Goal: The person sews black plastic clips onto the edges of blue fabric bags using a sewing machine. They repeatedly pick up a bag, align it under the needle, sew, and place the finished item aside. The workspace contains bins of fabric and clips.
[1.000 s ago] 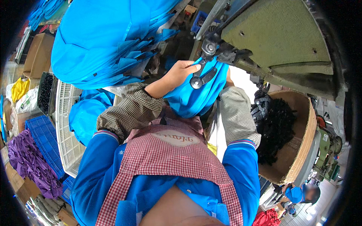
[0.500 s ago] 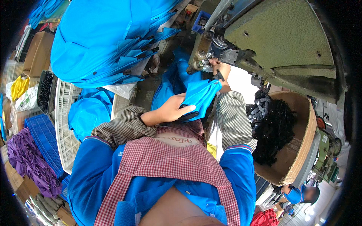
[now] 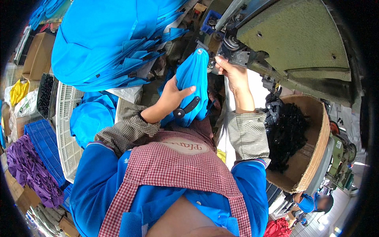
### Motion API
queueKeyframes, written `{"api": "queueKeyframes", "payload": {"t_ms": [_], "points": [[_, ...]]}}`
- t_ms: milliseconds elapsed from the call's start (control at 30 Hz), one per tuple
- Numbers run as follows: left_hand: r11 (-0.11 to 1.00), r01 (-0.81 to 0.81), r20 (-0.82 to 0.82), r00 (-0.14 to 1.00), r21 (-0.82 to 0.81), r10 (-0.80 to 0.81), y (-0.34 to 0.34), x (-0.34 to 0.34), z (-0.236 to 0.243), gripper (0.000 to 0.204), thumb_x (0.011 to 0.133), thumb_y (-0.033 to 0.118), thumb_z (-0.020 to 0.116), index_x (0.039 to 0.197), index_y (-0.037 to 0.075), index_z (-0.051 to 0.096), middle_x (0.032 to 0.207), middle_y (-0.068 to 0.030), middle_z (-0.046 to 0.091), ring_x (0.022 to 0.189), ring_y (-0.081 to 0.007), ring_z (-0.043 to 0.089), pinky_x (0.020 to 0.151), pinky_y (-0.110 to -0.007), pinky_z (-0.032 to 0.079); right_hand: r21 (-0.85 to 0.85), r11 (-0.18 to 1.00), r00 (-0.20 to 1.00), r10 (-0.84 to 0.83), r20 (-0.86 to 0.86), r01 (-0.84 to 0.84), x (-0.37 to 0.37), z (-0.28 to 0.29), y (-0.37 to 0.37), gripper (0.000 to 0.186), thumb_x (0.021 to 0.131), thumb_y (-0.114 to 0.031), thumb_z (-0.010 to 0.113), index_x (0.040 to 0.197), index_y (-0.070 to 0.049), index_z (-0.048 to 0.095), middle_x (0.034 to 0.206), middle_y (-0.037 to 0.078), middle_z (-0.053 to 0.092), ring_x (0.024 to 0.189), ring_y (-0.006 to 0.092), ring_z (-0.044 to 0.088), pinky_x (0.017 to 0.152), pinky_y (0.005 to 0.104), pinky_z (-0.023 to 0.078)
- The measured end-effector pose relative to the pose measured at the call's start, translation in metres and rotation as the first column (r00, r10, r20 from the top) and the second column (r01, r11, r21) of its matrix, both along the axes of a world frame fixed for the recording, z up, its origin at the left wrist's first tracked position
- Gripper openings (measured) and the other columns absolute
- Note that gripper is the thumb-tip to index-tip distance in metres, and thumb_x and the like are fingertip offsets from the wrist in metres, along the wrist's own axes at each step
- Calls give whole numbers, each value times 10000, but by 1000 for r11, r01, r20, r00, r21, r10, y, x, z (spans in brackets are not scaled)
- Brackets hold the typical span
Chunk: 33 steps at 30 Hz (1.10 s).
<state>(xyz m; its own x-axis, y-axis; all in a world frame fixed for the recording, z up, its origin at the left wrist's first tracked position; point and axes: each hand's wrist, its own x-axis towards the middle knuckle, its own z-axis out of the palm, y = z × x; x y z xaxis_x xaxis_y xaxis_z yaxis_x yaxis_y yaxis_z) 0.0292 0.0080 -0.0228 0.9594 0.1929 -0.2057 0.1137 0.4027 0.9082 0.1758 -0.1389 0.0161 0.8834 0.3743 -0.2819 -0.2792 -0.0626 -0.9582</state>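
My left hand [image 3: 167, 98] is closed round a gathered piece of bright blue cloth [image 3: 193, 77], its thumb lying across the front. A round metal snap [image 3: 199, 51] shows at the cloth's top tip. Lower down, a short black strap [image 3: 191, 106] with a round metal stud hangs on the cloth. My right hand [image 3: 235, 79] is at the working head of the green machine [image 3: 292, 43], thumb and fingers pinched together. Whatever they hold, if anything, is too small to make out. The cloth is apart from the right hand.
A cardboard box [image 3: 319, 146] of black straps [image 3: 290, 134] stands at the right. Stacked blue cloth pieces [image 3: 106, 43] fill the upper left, above a white plastic basket [image 3: 65, 130]. A small blue bin [image 3: 208, 24] sits behind the machine head. Another person [image 3: 310, 203] works at the lower right.
My left hand has turned the blue cloth upright, its snap tip now pointing up. The right hand has come away from the cloth and moved slightly back from the machine head.
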Motion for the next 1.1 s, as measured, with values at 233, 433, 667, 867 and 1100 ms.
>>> {"api": "queueKeyframes", "payload": {"t_ms": [233, 433, 667, 867, 1100], "points": [[969, 143, 5, 989, -204, -145, 15, 27, 16, 457, 776, 99, 671, 1167, -33, 474, 1029, -99, 605, 889, -165, 590, 817, -315, 475, 313, 949, 999, 29, 38, -39, -77, -61, -14, 329, 889, -269, 533, 1060, 11, 549, 954, 46, 606, 809, 128, 565, 794, 262, 439], [918, 325, -72, 946, 229, -317, 28, 52, 26, 431, 733, 180, 722, 1068, -37, 560, 956, -89, 633, 827, -158, 600, 773, -308, 485, 248, 965, 996, 87, -8, -82, -62, -27, -28, 231, 899, -188, 530, 981, 16, 601, 892, 45, 637, 753, 90, 566, 703, 228, 462], [882, 325, 54, 930, 343, -364, 22, 104, 31, 230, 785, 188, 659, 914, -2, 635, 795, -19, 631, 730, -93, 559, 685, -258, 459, 193, 981, 999, -4, 51, -6, -4, -27, -34, 237, 862, -119, 539, 1024, 46, 591, 942, 85, 634, 802, 137, 581, 755, 266, 456], [942, 293, 1, 955, 163, -297, 14, 119, 6, 212, 771, 122, 649, 952, 13, 632, 844, -26, 635, 768, -135, 584, 748, -293, 458, 135, 991, 1000, -13, 12, 11, 15, -65, -35, 224, 876, -149, 516, 1003, 21, 591, 921, 59, 634, 782, 134, 574, 759, 257, 442], [971, 224, -256, 947, 82, -196, 13, 114, 5, 188, 763, 148, 656, 903, 23, 649, 812, -45, 653, 699, -140, 612, 681, -271, 477, -172, 977, 992, -116, 50, 123, -83, -7, -22, 262, 885, -212, 547, 774, 18, 609, 670, 94, 636, 547, 104, 569, 513, 231, 455]]}}
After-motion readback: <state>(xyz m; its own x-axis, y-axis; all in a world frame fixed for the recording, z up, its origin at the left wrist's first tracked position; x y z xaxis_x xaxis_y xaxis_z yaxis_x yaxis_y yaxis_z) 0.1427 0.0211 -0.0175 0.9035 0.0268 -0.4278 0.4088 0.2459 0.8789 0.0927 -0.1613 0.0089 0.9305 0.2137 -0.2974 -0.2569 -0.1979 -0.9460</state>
